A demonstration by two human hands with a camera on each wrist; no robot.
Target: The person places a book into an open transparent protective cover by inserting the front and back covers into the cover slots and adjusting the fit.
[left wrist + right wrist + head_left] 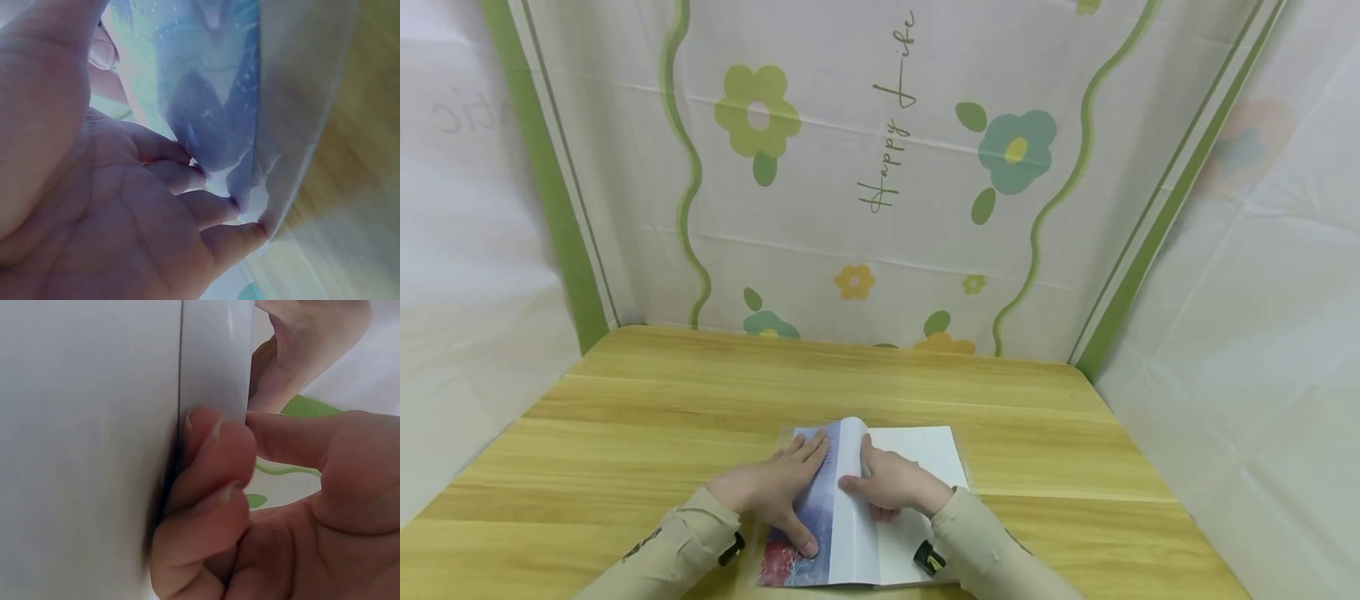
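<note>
A thin book [816, 533] with a blue-purple printed cover lies at the table's near side. Its cover bends over in a white curled fold [852, 533] along the middle, beside a plain white page [917, 442]. With fingers spread, my left hand [778, 487] presses on the printed part. In the left wrist view its fingertips touch the sheet near a clear plastic edge [300, 144]. My right hand [895, 482] pinches the white fold, thumb on its left side. Curled fingers [219, 456] lie against the white sheet in the right wrist view.
The wooden table [700, 400] reaches back to a white curtain [850, 233] with printed flowers. More white cloth hangs at both sides. A dark strap clip [732, 548] sits at the left wrist, and another clip [929, 558] at the right.
</note>
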